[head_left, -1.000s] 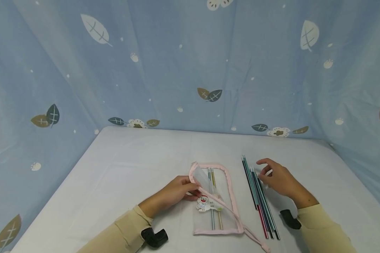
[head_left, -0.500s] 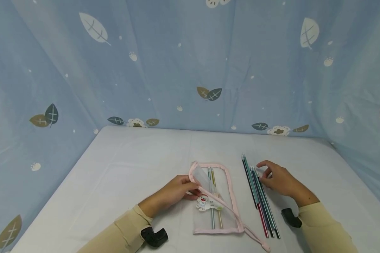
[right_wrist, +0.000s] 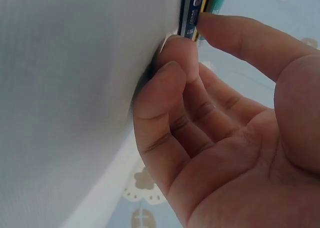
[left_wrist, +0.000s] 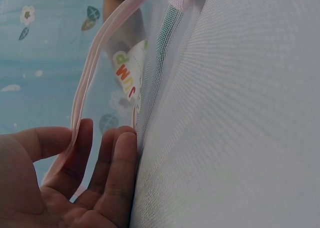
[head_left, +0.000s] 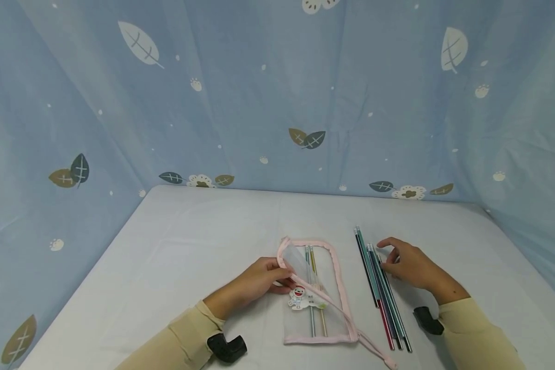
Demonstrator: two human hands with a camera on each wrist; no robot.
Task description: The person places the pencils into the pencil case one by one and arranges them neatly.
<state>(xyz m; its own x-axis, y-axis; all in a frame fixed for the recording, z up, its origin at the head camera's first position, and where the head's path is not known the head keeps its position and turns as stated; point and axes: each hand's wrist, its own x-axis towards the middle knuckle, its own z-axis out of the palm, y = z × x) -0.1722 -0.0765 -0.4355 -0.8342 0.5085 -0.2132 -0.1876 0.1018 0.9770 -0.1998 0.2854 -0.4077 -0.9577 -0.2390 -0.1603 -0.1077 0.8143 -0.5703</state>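
My left hand (head_left: 268,276) pinches the pink edge of a see-through mesh pencil pouch (head_left: 337,318), lifting its flap. In the left wrist view, the thumb and forefinger meet at the pink trim (left_wrist: 86,83), with the other fingers inside the opening. Two pencils (head_left: 312,321) lie inside, behind a cartoon label (head_left: 298,298). Right of the pouch lies a bundle of several long pencils (head_left: 386,298), green, dark and red. My right hand (head_left: 409,264) is at the bundle's right side, fingers bent; in the right wrist view, the thumb tip is against the dark blue pencil (right_wrist: 189,18).
A white cloth covers the table (head_left: 203,231). Blue curtains (head_left: 240,103) with leaf prints stand behind and at both sides. A pink wrist strap (head_left: 374,351) trails from the pouch's lower right corner toward the pencils' lower ends.
The right thumb has come slightly closer to the pencils. The left hand and the pouch keep their places.
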